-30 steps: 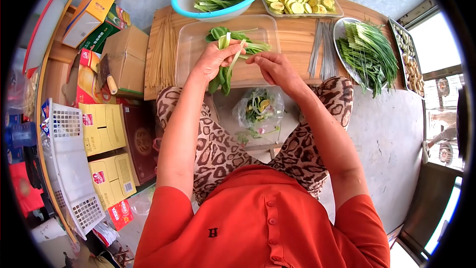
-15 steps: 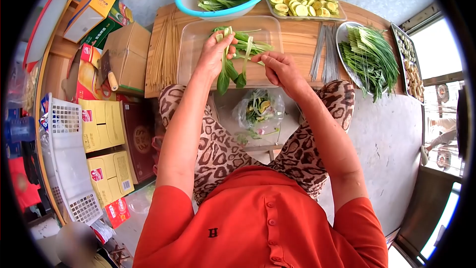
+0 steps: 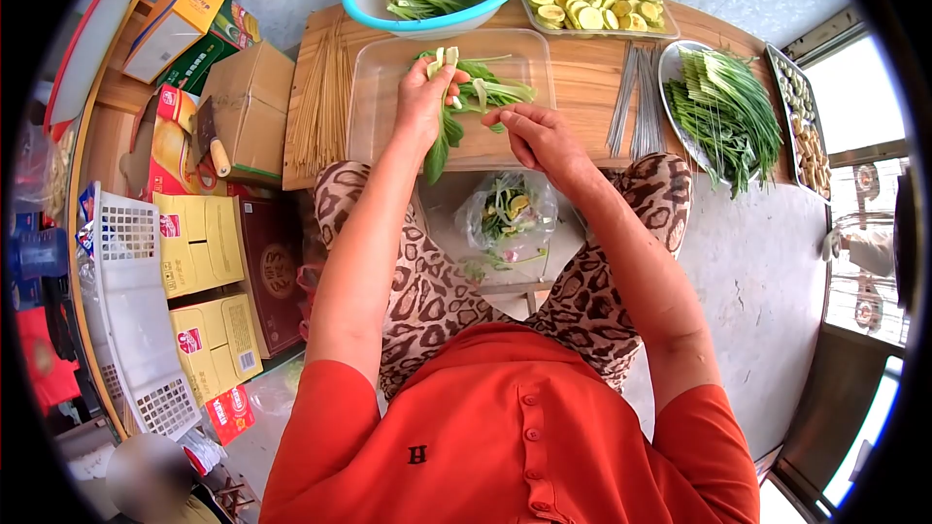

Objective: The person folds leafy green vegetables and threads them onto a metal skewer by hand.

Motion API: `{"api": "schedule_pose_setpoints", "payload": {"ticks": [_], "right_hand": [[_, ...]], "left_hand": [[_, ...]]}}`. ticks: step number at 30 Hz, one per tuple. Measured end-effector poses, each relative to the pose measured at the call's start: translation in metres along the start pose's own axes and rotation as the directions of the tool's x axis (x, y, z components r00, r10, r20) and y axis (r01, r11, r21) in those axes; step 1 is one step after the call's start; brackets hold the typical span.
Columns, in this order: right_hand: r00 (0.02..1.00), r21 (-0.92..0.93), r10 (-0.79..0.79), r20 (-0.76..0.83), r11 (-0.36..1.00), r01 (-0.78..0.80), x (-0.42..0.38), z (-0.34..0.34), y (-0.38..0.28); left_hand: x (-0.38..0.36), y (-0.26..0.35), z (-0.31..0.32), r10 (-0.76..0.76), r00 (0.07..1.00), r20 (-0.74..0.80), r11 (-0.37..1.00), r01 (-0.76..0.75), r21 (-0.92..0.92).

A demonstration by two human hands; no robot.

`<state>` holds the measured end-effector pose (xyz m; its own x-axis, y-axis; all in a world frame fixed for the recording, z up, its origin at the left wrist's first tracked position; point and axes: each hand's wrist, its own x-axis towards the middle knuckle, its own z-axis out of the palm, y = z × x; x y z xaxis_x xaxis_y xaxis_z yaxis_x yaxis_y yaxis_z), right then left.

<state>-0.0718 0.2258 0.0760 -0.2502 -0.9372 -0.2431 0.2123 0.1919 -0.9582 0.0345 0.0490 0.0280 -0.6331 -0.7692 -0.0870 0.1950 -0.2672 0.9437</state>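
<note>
Leafy greens (image 3: 435, 157) with pale stalks are gripped in my left hand (image 3: 423, 102), their cut ends pointing up past the fingers and the leaves hanging below. My right hand (image 3: 534, 136) is just to the right, thumb and forefinger pinched together. A small bit of green shows at those fingertips, but what they hold is too small to make out. Beneath both hands lies a clear plastic tray (image 3: 374, 126), with more leafy greens (image 3: 500, 92) in it.
The wooden table (image 3: 582, 73) carries bamboo skewers (image 3: 325, 102), metal skewers (image 3: 643, 102), a blue-rimmed basin (image 3: 361, 5) of greens, sliced zucchini (image 3: 587, 0) and a plate of chives (image 3: 718, 116). Below, a plastic bag (image 3: 510, 213) holds scraps. Cartons (image 3: 252, 107) stand at left.
The leafy stalk that stood between my hands is no longer there. My right hand has shifted slightly left and down, while my left hand still grips greens.
</note>
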Motion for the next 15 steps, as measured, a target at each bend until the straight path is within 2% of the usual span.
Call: {"api": "schedule_pose_setpoints", "payload": {"ticks": [2, 8, 15], "right_hand": [[1.000, 0.001, 0.008, -0.005, 1.000, -0.008, 0.000, 0.001, -0.001], [1.000, -0.019, 0.003, -0.006, 1.000, -0.003, 0.000, 0.002, -0.001], [1.000, -0.008, 0.011, -0.020, 1.000, -0.011, 0.002, 0.006, 0.000]], "left_hand": [[-0.001, 0.000, 0.004, 0.074, 0.995, -0.071, 0.993, -0.067, 0.098], [-0.003, 0.000, 0.010, 0.223, 0.973, -0.065, 0.932, -0.193, 0.308], [-0.006, 0.000, 0.015, 0.294, 0.953, -0.077, 0.882, -0.239, 0.407]]}}
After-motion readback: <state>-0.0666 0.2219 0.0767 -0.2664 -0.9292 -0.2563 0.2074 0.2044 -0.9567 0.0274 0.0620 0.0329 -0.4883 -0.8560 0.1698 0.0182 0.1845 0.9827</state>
